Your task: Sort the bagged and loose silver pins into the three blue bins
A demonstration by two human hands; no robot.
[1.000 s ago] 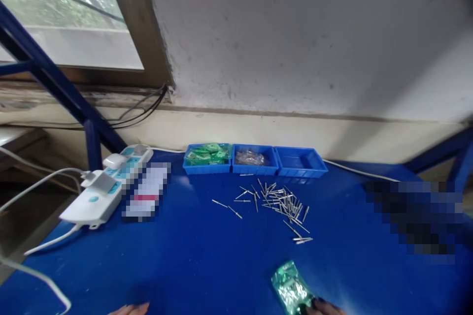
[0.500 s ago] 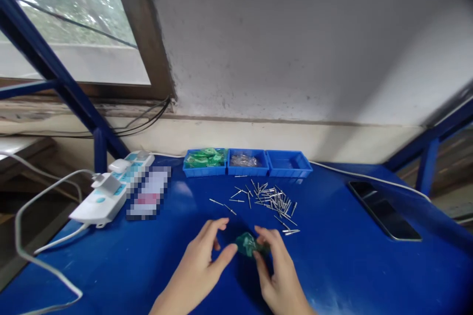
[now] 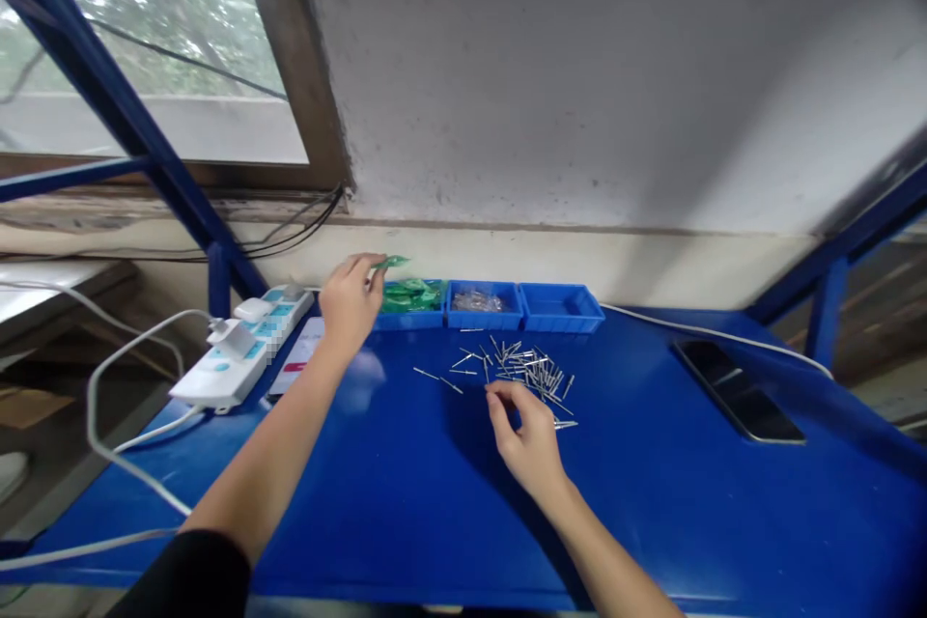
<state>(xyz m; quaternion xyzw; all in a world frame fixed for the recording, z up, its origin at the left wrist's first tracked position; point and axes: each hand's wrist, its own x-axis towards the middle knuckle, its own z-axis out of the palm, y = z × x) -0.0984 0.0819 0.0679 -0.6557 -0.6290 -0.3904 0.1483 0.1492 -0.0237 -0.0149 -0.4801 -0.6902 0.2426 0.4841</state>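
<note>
My left hand (image 3: 352,297) is raised at the left blue bin (image 3: 409,320), its fingers pinched on a small green plastic packet (image 3: 392,262) above the bin's back rim. More green packets (image 3: 414,294) fill that bin. My right hand (image 3: 527,435) hovers low over the table, thumb and forefinger closed together at the near left edge of a loose pile of silver blind rivets (image 3: 536,372). One rivet lies right at those fingertips; whether they grip it I cannot make out.
The middle blue bin (image 3: 484,320) holds small clear pieces, and a right-hand blue bin (image 3: 559,321) adjoins it. A dark phone (image 3: 735,391) lies at the right. On the left are a white power strip (image 3: 242,352) with plugs and cables, and another phone (image 3: 298,354) partly behind my left arm.
My left hand has moved up and left to the bins with the green packet, which was between both hands over the table. My right hand has let go of it and moved toward the rivets.
</note>
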